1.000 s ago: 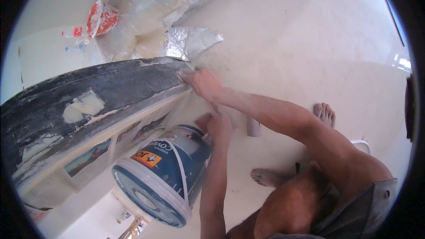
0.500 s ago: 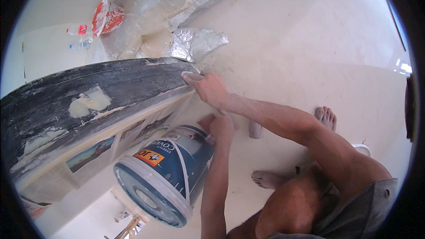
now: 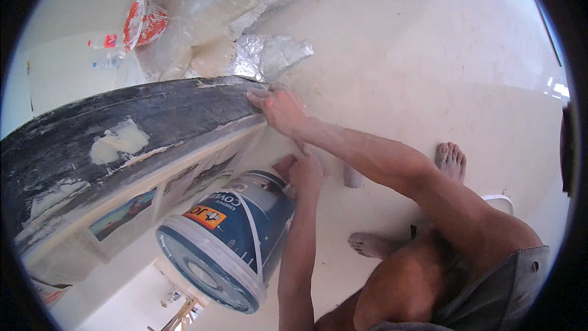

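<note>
A dark board (image 3: 184, 101) is stretching leftward from the right grip (image 3: 286, 112), bearing a cream patch (image 3: 122, 140). A blue bucket (image 3: 229, 239) is sitting below and left of the left grip (image 3: 306, 175), and a reddish-brown piece (image 3: 283, 166) is showing just beside that grip. The right grip is bending over the board's end, touching it; the left is curling lower down. I cannot tell whether either is clasping anything. A pale cylinder (image 3: 352, 177) is showing to their right.

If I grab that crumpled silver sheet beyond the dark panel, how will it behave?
The silver sheet is probably floppy, since it lies in loose creases. Its thin, ragged edge suggests it is light and may tear. Its shiny surface might feel slippery.
</note>
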